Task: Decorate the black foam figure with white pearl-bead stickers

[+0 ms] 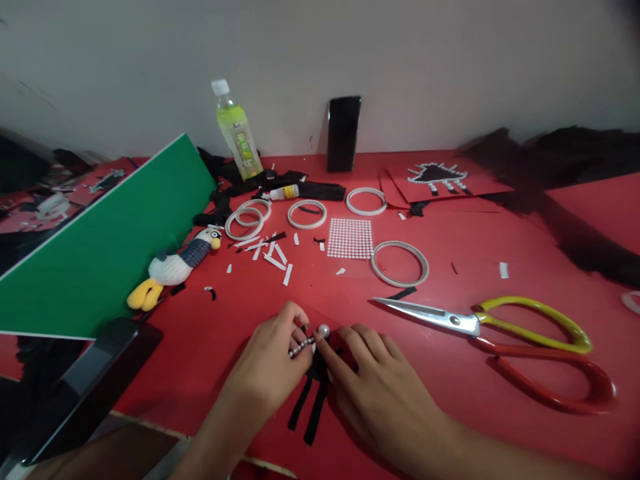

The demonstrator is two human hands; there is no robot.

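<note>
While the left hand (273, 357) pinches a grey bead strand (301, 347) near the front edge of the red table (550, 267), the right hand (383, 380), its grip unclear, lies by a large pearl (324, 331), and the strand, likely light, bendy and slippery, is best pinched at one end.

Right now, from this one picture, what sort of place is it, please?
Probably a handcraft workspace. The smooth red tabletop holds large metal scissors with yellow and red handles, a square grid of small white beads and scattered thin white strips.
</note>
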